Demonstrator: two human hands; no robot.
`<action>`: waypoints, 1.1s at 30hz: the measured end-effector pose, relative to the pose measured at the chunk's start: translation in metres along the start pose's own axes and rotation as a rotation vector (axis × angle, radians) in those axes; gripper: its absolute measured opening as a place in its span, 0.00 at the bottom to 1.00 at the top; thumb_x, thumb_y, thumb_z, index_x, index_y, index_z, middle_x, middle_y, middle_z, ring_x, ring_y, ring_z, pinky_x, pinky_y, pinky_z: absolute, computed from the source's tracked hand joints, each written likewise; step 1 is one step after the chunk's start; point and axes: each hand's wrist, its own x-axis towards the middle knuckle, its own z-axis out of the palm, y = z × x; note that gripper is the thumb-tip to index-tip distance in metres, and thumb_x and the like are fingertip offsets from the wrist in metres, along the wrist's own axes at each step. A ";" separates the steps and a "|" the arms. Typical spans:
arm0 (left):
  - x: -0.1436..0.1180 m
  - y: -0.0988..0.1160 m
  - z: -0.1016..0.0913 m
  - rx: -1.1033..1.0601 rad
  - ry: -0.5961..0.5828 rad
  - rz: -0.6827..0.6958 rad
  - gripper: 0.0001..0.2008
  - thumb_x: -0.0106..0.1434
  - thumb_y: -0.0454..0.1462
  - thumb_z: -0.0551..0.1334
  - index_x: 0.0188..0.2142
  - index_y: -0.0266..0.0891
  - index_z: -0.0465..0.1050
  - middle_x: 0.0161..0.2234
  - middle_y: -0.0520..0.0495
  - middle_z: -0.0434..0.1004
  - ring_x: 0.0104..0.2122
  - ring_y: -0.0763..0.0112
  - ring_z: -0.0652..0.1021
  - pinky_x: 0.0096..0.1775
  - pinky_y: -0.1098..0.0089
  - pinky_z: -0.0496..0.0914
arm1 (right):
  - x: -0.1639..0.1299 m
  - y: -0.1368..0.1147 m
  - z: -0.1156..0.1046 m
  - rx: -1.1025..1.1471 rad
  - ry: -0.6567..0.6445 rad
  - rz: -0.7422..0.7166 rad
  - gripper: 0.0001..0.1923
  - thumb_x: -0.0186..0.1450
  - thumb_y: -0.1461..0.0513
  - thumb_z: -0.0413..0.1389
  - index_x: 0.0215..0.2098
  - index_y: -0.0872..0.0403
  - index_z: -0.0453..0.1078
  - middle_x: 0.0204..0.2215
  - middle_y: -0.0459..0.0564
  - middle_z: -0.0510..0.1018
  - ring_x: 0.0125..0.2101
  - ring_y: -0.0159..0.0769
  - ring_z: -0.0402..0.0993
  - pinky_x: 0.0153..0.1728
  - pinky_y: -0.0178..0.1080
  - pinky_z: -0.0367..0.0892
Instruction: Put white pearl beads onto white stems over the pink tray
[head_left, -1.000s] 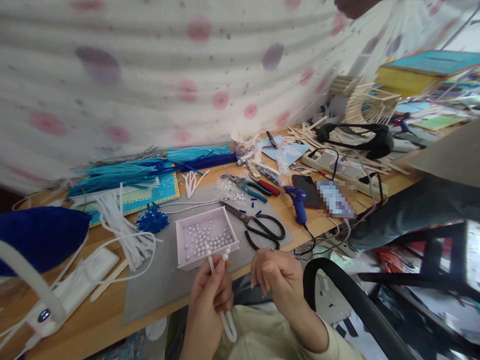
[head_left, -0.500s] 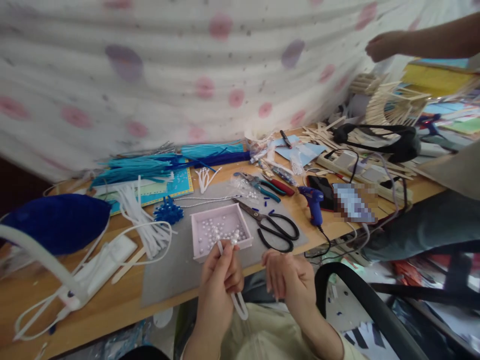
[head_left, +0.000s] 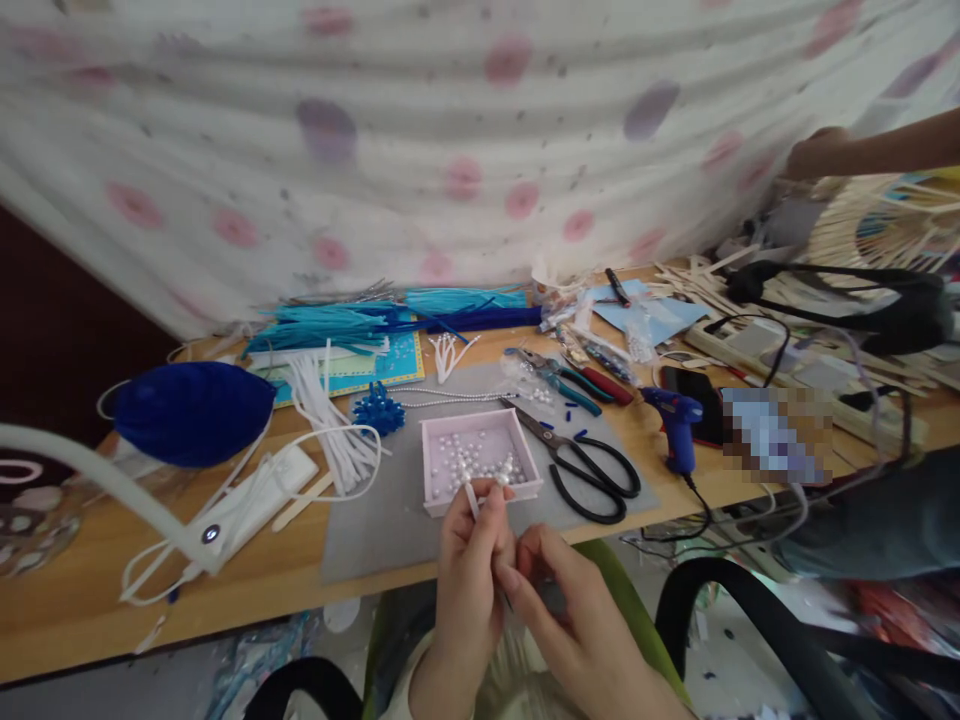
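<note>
My left hand (head_left: 471,560) pinches a thin white strip (head_left: 471,497) whose tips stick up above my fingers, one tip with a pearl bead on it. My right hand (head_left: 571,615) has come against the left one, fingers touching it at the strip; whether it grips the strip is hidden. Both hands hover at the table's front edge, just below a small pink tray (head_left: 480,463) with several white pearl beads in it. Black scissors (head_left: 583,463) lie to the tray's right on a grey mat (head_left: 375,530).
A blue glue gun (head_left: 677,425), pliers (head_left: 559,375), a phone, blue tassels (head_left: 352,325) and white strips (head_left: 330,430) lie on the wooden table (head_left: 82,600). A blue cushion (head_left: 191,410) sits left. Another person's hand (head_left: 817,155) reaches in at upper right. A black chair rim (head_left: 750,600) curves lower right.
The view has shifted so everything sits further right. My right hand moved left and now touches my left hand. The other person's hand dropped lower toward the stick fan.
</note>
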 end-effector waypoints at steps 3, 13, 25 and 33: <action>0.001 0.003 0.000 -0.010 -0.005 -0.006 0.21 0.48 0.49 0.76 0.30 0.38 0.72 0.13 0.65 0.53 0.13 0.86 0.50 0.16 0.80 0.47 | -0.003 0.002 0.002 -0.017 -0.032 0.020 0.10 0.71 0.58 0.50 0.31 0.50 0.59 0.23 0.43 0.71 0.22 0.32 0.68 0.22 0.33 0.63; 0.006 0.012 -0.003 -0.057 -0.048 0.074 0.20 0.53 0.49 0.75 0.32 0.36 0.73 0.16 0.61 0.59 0.17 0.83 0.55 0.20 0.79 0.55 | -0.003 0.013 0.018 0.238 -0.144 0.170 0.15 0.75 0.52 0.45 0.36 0.50 0.63 0.28 0.45 0.73 0.29 0.34 0.71 0.30 0.34 0.66; 0.002 -0.005 -0.011 0.131 -0.102 0.002 0.18 0.59 0.50 0.70 0.41 0.41 0.76 0.27 0.54 0.78 0.18 0.80 0.70 0.20 0.78 0.64 | 0.002 0.005 0.014 0.550 -0.070 0.310 0.23 0.71 0.43 0.49 0.45 0.53 0.65 0.20 0.40 0.68 0.17 0.28 0.63 0.19 0.31 0.62; 0.002 -0.009 -0.004 0.272 -0.165 0.045 0.17 0.58 0.49 0.71 0.37 0.39 0.76 0.32 0.45 0.85 0.35 0.63 0.84 0.39 0.68 0.76 | -0.003 0.010 -0.003 0.309 0.003 0.118 0.15 0.73 0.57 0.49 0.56 0.53 0.62 0.39 0.52 0.76 0.36 0.36 0.75 0.41 0.39 0.72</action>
